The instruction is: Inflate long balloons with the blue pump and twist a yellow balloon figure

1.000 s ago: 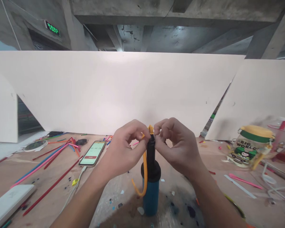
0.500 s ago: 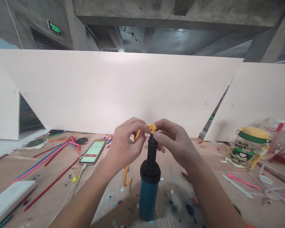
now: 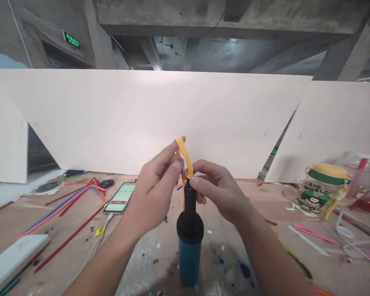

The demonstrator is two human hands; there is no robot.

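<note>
A blue and black balloon pump (image 3: 189,242) stands upright on the table before me. An orange long balloon (image 3: 183,154) has its mouth at the pump's black nozzle. My right hand (image 3: 217,191) pinches the balloon's mouth against the nozzle tip. My left hand (image 3: 156,191) pinches the balloon a little higher and lifts it into a loop above the nozzle. The rest of the balloon hangs down behind my left hand and is mostly hidden.
Several long uninflated balloons (image 3: 64,201) lie at the left beside a lit phone (image 3: 121,198) on a cable. A white power bank (image 3: 14,259) sits at the near left. A plastic jar (image 3: 322,191) with a yellow lid stands right. White boards (image 3: 154,119) wall the back.
My left hand has risen and pulled the orange balloon up into a loop over the nozzle. My right hand has closed in on the nozzle tip. The dangling tail has gone out of sight.
</note>
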